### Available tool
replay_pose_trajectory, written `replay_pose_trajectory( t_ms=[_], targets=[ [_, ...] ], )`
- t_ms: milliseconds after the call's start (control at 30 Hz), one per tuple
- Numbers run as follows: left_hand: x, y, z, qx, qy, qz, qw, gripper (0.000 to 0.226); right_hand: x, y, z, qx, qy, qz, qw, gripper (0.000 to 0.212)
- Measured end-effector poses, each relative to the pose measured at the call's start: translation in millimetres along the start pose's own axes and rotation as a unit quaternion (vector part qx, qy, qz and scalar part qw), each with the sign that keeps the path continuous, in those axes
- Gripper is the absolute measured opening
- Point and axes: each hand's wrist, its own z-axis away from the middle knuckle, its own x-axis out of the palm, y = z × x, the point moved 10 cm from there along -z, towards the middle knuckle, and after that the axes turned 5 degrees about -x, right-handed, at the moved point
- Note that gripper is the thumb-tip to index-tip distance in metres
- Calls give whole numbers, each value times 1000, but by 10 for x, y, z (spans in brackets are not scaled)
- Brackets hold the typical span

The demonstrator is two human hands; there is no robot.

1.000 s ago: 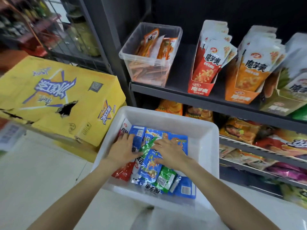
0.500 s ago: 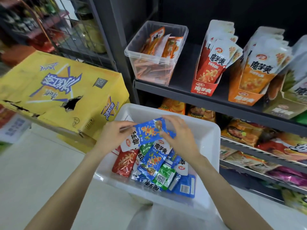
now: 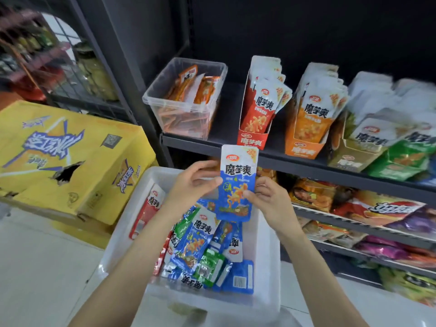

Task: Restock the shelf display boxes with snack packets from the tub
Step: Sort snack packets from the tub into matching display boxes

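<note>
Shop floor: pale tiles under a dark metal shelving unit (image 3: 306, 161) with snacks on several levels.
Top shelf: a clear plastic bin (image 3: 186, 107) of orange packets on the left, then a red cardboard display box (image 3: 253, 140), an orange cardboard display box (image 3: 304, 149) and a tan cardboard display box (image 3: 349, 160), each holding upright white-topped packets; loose green bags (image 3: 401, 161) lie at the far right.
Tub: a white plastic tub (image 3: 269, 267) sits low in front of the shelves, with blue, green and red snack packets (image 3: 200, 251) jumbled inside.
Held packet: a blue-and-white snack packet (image 3: 237, 182) stands upright in the air above the tub's far end, just below the shelf edge and the red box.
Left hand (image 3: 191, 185): its grip pinches the packet's left edge, thumb in front.
Right hand (image 3: 269, 199): its grip pinches the lower right edge, thumb on the face.
Left side: a large yellow printed carton (image 3: 70, 161), torn with a dark hole, lies beside the tub.
Background: a wire rack (image 3: 70, 74) with jars, blurred.
</note>
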Motion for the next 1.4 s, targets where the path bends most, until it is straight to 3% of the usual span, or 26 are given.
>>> replay_pose_trajectory(
  t_ms=[133,267,367,433,567,733,833,900,1000,1200,1300,1400],
  targets=[
    [641,210,-76,82,-49,-152,984,21,-405,4,143,21,37,-3,999,21],
    [1334,398,-49,152,-138,-308,929,9,-1053,-66,352,9,114,11,993,36],
    [1816,604,29,208,-162,-335,905,15,-1491,-145,528,-3,134,47,990,22],
    [2105,736,45,231,-163,-301,911,22,-1861,-196,682,-25,186,47,981,17],
    [2656,1055,79,320,-134,-232,909,25,-2834,-439,1178,-96,383,121,911,19],
    [3539,1235,21,437,-100,-343,826,29,-3873,-882,1600,-194,572,149,783,24],
    [4089,1165,-74,450,-118,-427,775,40,-4216,-1025,1385,-211,569,189,772,4],
    [4359,1133,-103,465,-119,-466,743,44,-4345,-1068,1127,-197,544,260,773,19],
    [4605,1097,-171,473,-113,-509,710,47,-4425,-971,678,-159,471,337,799,17],
    [4725,985,-279,437,-107,-556,699,52,-4443,-660,229,-73,376,404,831,29],
    [4724,962,-296,428,-115,-564,696,54,-4442,-710,296,-98,388,411,819,30],
    [4655,1065,-237,426,-125,-518,731,47,-4353,-795,532,-135,418,424,792,29]
  ],
)
